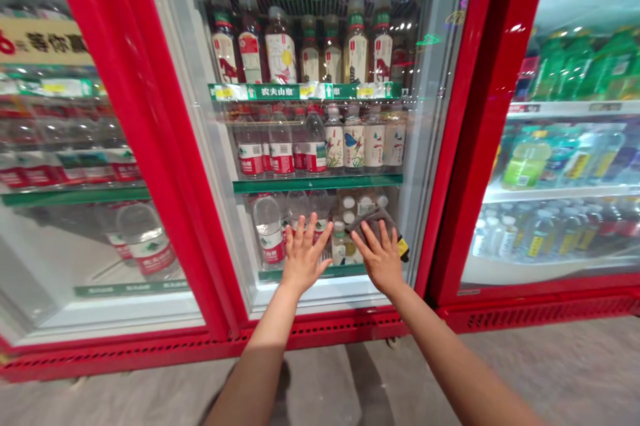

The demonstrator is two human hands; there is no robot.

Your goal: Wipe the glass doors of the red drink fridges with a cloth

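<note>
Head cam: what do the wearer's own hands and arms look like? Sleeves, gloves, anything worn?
Left hand and right hand: both bare, no gloves, no rings that I can make out. Left forearm and right forearm: slim, tapering to the wrists, no sleeves in view. No watch, bracelet, cable or marking visible.

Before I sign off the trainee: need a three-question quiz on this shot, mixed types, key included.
1. Multiple choice: what is directly under the right hand? A) a bottle cap B) a gray cloth C) a price tag
2. True or false: the left hand is clenched into a fist.
3. Fill in: the cooler frame is colored ____.

Key: 1. B; 2. false, it is spread open; 3. red.
</note>
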